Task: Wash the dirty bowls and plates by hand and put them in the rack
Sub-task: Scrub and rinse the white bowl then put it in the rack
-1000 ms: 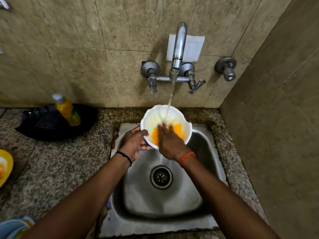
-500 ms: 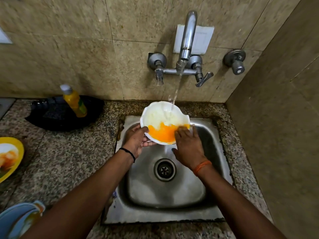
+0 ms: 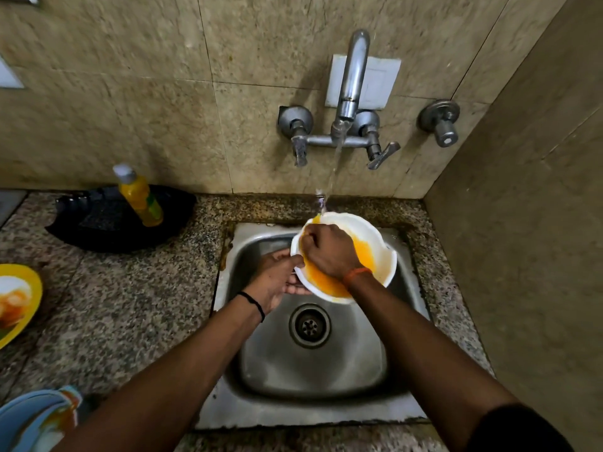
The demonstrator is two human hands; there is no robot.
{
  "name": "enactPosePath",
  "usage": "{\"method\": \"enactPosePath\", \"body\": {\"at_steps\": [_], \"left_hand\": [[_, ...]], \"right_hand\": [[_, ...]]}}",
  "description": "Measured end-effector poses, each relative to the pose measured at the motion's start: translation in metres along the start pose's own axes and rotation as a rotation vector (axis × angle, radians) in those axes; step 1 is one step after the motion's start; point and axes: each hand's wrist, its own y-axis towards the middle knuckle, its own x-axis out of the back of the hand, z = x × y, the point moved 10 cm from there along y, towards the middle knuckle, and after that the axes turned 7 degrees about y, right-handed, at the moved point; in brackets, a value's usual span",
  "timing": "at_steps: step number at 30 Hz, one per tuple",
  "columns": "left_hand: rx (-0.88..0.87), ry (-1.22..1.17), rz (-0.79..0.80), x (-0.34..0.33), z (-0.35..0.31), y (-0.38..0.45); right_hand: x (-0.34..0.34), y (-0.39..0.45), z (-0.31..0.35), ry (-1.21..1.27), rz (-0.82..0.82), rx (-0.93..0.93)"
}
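Observation:
A white bowl (image 3: 383,249) with orange-yellow residue inside is held over the steel sink (image 3: 313,363), under the running tap (image 3: 352,76). My left hand (image 3: 277,278) grips the bowl's left rim from below. My right hand (image 3: 328,252) is inside the bowl, fingers curled, rubbing the residue near the far left rim where the water lands. A black rack (image 3: 107,223) sits on the counter at the back left.
A yellow soap bottle (image 3: 140,195) stands in the black rack. A dirty yellow plate (image 3: 19,298) lies at the counter's left edge, and a blue dish (image 3: 36,419) at the bottom left. A side wall closes in on the right.
My right hand moved from the bowl's near right rim across to its far left inside. The bowl has shifted right and lower over the sink.

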Motion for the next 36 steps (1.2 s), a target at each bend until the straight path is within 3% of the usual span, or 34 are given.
{"method": "enactPosePath", "body": {"at_steps": [4,8,10,12,15,16,18,20,21,23,25,27,29,32,36], "left_hand": [[-0.015,-0.019,-0.088,0.016,-0.006,0.007],[-0.043,-0.018,-0.148,0.031,-0.011,0.010],[-0.038,-0.054,-0.179,0.036,-0.010,0.011],[-0.030,-0.037,-0.179,0.037,-0.007,0.013],[-0.020,-0.026,-0.150,0.033,-0.003,0.012],[-0.017,-0.043,-0.140,0.033,-0.003,0.010],[-0.013,-0.085,-0.140,0.038,-0.006,0.010],[-0.016,-0.119,-0.153,0.046,-0.008,0.014],[-0.017,-0.122,-0.158,0.048,-0.008,0.016],[-0.032,-0.122,-0.168,0.048,-0.011,0.018],[-0.051,-0.147,-0.184,0.048,-0.016,0.017],[-0.058,-0.145,-0.196,0.051,-0.020,0.018],[-0.058,-0.112,-0.190,0.053,-0.020,0.019],[-0.060,-0.077,-0.150,0.047,-0.017,0.016],[-0.069,-0.070,-0.133,0.044,-0.017,0.015]], "right_hand": [[0.019,0.003,-0.017,-0.455,-0.056,0.023],[0.002,-0.007,-0.030,-0.599,0.140,-0.097],[-0.026,-0.019,-0.017,-0.346,0.297,-0.136],[-0.041,-0.020,-0.008,0.171,0.375,-0.252],[-0.052,-0.017,-0.012,0.888,0.454,-0.612],[-0.052,-0.015,-0.013,1.015,0.473,-0.670],[-0.038,-0.002,-0.030,1.090,0.336,-0.691],[-0.007,0.014,-0.057,0.924,0.025,-0.599],[0.010,0.019,-0.061,0.684,-0.075,-0.484],[0.013,0.012,-0.039,0.079,-0.029,-0.244],[-0.014,-0.010,-0.017,-0.279,0.125,-0.088],[-0.033,-0.030,-0.007,-0.304,0.245,-0.043],[-0.041,-0.040,0.002,-0.097,0.363,-0.029],[-0.022,-0.038,0.028,0.206,0.340,0.114],[0.000,-0.017,-0.004,-0.059,0.275,0.154]]}}
